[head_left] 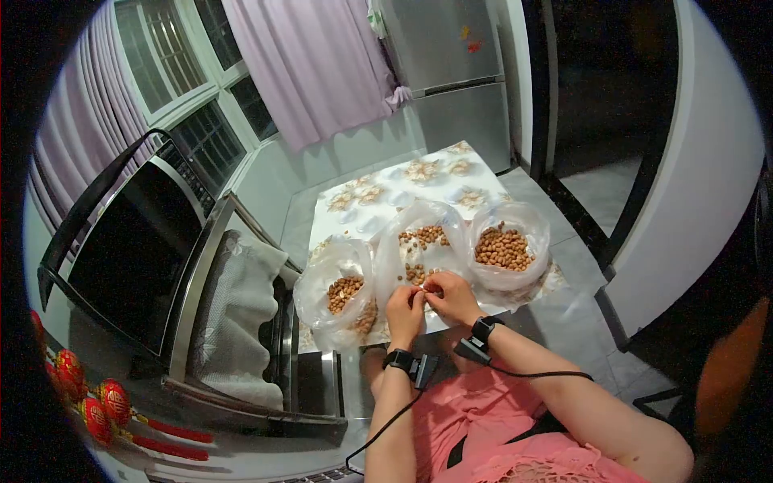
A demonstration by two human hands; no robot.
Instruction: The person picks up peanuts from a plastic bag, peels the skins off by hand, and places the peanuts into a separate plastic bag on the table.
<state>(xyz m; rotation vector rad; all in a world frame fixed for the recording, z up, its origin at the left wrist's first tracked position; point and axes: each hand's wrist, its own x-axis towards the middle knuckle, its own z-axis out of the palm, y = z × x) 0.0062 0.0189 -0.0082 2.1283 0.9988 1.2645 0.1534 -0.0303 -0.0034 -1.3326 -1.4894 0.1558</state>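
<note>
Both of my hands meet at the near edge of the middle plastic bag [390,249], fingers pinched close together. My left hand [404,308] and my right hand [449,296] hold something too small to make out between the fingertips. Brown nuts [424,236] lie inside the middle bag, with more close to my fingers. The right plastic bag [535,221] stands open and holds many brown nuts [503,248]. In the left plastic bag [316,282] is a smaller heap of nuts [345,294].
The bags rest on a table with a floral cloth [403,181]. A cloth-covered stand [233,322] and a black-fronted appliance [137,253] are on the left. Behind the table is a grey refrigerator [463,121]. Cables run from both wristbands.
</note>
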